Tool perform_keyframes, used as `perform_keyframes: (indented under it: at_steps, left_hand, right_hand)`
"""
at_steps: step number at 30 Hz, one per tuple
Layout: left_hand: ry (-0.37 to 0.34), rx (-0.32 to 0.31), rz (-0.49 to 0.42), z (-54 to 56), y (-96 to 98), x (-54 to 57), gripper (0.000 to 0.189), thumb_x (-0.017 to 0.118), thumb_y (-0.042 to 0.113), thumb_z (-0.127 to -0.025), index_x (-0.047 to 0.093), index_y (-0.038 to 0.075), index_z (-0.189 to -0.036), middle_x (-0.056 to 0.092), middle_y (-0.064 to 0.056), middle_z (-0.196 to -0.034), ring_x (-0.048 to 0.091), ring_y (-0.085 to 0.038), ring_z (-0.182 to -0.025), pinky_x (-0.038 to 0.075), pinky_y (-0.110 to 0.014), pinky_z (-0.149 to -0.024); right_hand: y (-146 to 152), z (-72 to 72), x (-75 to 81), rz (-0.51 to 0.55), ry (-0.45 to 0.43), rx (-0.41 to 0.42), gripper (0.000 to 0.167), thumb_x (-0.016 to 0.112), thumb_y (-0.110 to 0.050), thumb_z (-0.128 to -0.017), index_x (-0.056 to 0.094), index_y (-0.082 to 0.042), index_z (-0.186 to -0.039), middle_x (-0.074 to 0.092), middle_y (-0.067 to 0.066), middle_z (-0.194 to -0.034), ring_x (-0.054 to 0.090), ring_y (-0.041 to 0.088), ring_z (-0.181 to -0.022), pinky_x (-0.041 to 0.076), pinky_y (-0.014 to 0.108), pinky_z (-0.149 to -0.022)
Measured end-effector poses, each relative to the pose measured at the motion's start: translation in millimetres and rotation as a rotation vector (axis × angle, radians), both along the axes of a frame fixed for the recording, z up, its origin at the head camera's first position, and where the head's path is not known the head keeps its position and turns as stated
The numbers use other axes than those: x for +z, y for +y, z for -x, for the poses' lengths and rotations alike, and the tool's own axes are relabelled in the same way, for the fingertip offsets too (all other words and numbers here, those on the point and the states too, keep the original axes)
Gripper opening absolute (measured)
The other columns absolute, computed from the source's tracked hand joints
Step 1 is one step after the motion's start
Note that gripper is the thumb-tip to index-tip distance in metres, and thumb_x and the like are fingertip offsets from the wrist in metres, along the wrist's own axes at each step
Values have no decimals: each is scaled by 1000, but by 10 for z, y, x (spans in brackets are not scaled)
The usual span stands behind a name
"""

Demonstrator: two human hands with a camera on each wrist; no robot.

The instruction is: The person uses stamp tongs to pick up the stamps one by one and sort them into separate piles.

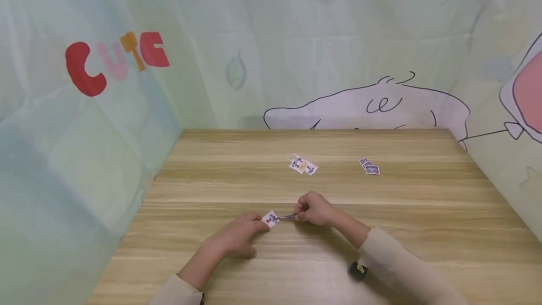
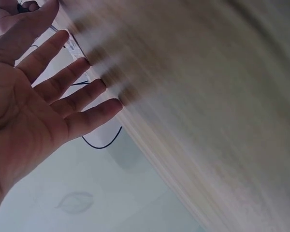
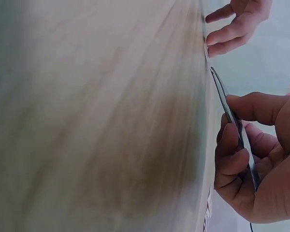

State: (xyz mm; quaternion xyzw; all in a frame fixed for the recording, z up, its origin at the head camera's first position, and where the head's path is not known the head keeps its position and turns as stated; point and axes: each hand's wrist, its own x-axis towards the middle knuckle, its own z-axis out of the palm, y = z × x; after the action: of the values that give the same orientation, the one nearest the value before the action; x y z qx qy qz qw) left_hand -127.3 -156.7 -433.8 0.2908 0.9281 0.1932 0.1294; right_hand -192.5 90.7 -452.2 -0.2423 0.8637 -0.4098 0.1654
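My right hand pinches a slim pair of metal tweezers between thumb and fingers. The tweezers' tips point left and overlap the right edge of a small printed card lying on the table. At that card's left side, my left hand touches it with its fingertips, palm down. The left wrist view shows this hand with its fingers straight and spread, their tips at the tabletop. From the right wrist, the tweezers have two arms close together, narrowing to a fine tip near the left hand's fingers.
Farther back on the wooden table lies a loose pile of overlapping picture cards. Several dark-backed cards overlap to its right. A small black object with a yellow-green mark sits beside the right sleeve. Printed cloth walls enclose the table.
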Motion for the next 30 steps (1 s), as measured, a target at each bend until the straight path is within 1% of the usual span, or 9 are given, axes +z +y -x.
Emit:
perform_keyframes:
  at_steps: [4, 8, 13, 17, 19, 22, 25, 27, 30]
  left_hand:
    - [40, -4, -6, -27, -1, 51, 54, 74, 9, -63, 63, 6, -116, 53, -17, -122, 50, -30, -110, 43, -45, -93]
    - [88, -11, -7, -48, 3, 87, 52, 72, 12, -67, 61, 4, -118, 53, -19, -122, 51, -31, -111, 42, -45, -93]
    - [96, 12, -7, -53, 15, 96, 52, 72, 15, -71, 60, 5, -120, 52, -19, -125, 50, -32, -112, 41, -46, -95]
    - [96, 36, -10, -45, 49, 121, 50, 68, 15, -73, 60, 7, -122, 51, -16, -127, 50, -31, -113, 41, -46, -95]
    - [100, 39, -15, -31, 74, 136, 50, 67, 14, -74, 60, 8, -122, 52, -15, -126, 51, -30, -112, 42, -45, -95]
    - [123, 22, -17, 2, 112, 147, 50, 68, 13, -73, 60, 7, -122, 53, -14, -124, 51, -29, -111, 42, -44, -94]
    - [140, 11, -7, 37, 146, 123, 51, 70, 14, -74, 59, 6, -122, 54, -15, -124, 51, -29, -111, 42, -43, -94]
    - [140, 10, -3, 44, 165, 102, 50, 70, 15, -74, 60, 6, -122, 54, -15, -124, 51, -29, -112, 42, -44, -95]
    - [138, 9, -7, 84, 223, 100, 50, 71, 17, -75, 59, 6, -123, 53, -15, -126, 50, -30, -113, 41, -45, -96]
  right_hand:
    - [28, 5, 39, -3, 10, -6, 6, 70, 0, -73, 68, -5, -76, 61, -5, -67, 54, 10, -63, 47, 26, -60]
    - [59, 16, 75, 10, 1, -28, 8, 67, 1, -72, 67, -6, -77, 60, -3, -67, 53, 12, -63, 46, 27, -59]
    - [100, 5, 103, 30, -33, -46, 7, 66, 2, -74, 67, -3, -78, 60, -1, -68, 52, 14, -62, 46, 27, -57]
    - [149, -6, 98, 38, -31, -65, 7, 66, 1, -74, 67, -3, -79, 59, -1, -68, 51, 14, -61, 45, 26, -55]
    - [178, -7, 92, 45, -21, -73, 7, 66, 2, -74, 67, -3, -79, 59, 0, -68, 51, 14, -61, 45, 27, -55]
    - [213, 0, 71, 46, -1, -92, 7, 65, 2, -73, 67, -3, -78, 59, 0, -68, 51, 15, -62, 45, 28, -57]
    - [240, 2, 42, 52, -2, -119, 6, 66, 2, -73, 67, -2, -78, 59, 0, -68, 51, 15, -63, 45, 29, -58]
    - [249, -1, 15, 67, -14, -132, 5, 66, 2, -73, 67, -1, -77, 59, -1, -67, 51, 15, -63, 45, 29, -58]
    - [299, 10, 20, 87, -16, -159, 4, 67, 2, -73, 67, -1, -77, 59, 0, -67, 51, 15, -62, 45, 29, -58]
